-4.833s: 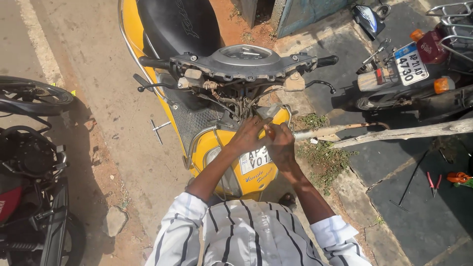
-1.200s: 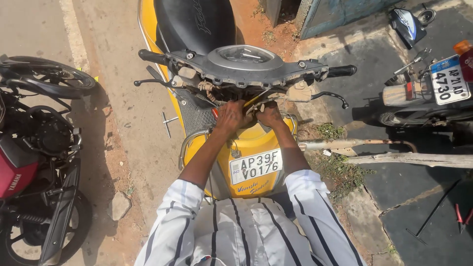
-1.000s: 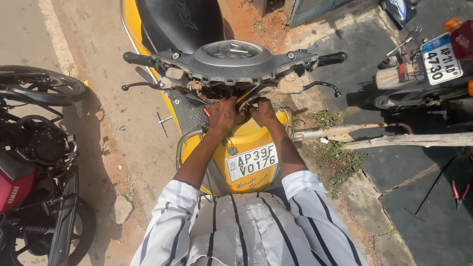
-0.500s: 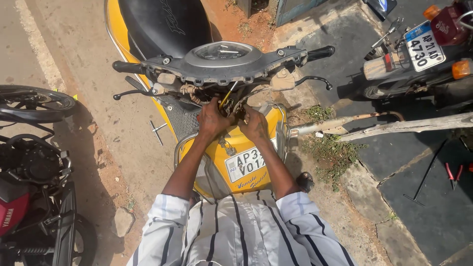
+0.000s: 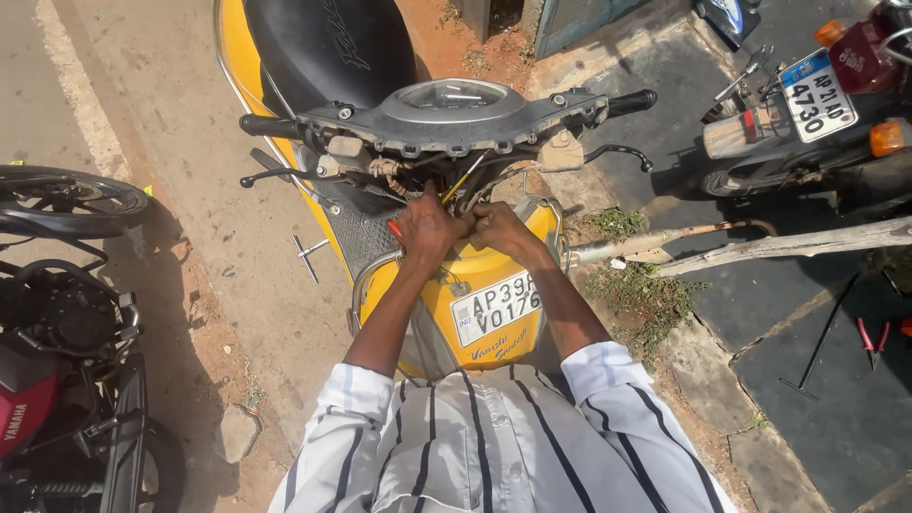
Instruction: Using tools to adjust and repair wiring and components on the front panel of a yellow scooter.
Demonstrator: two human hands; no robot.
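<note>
Head view: both hands, left hand (image 5: 425,226) and right hand (image 5: 497,224), have their grip clamped on wiring (image 5: 463,190) under the scooter's handlebar (image 5: 446,119).

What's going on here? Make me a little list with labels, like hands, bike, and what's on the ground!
left hand: on the wires under the handlebar, a red-handled tool at its thumb side
right hand: beside the left, fingers in the same wires
scooter: yellow, black seat, front cover off
handlebar: grey, black grips
ground left: T-shaped wrench, stone
ground right: red pliers, wooden pole
nearby: red motorbike at left, another bike at right
</note>
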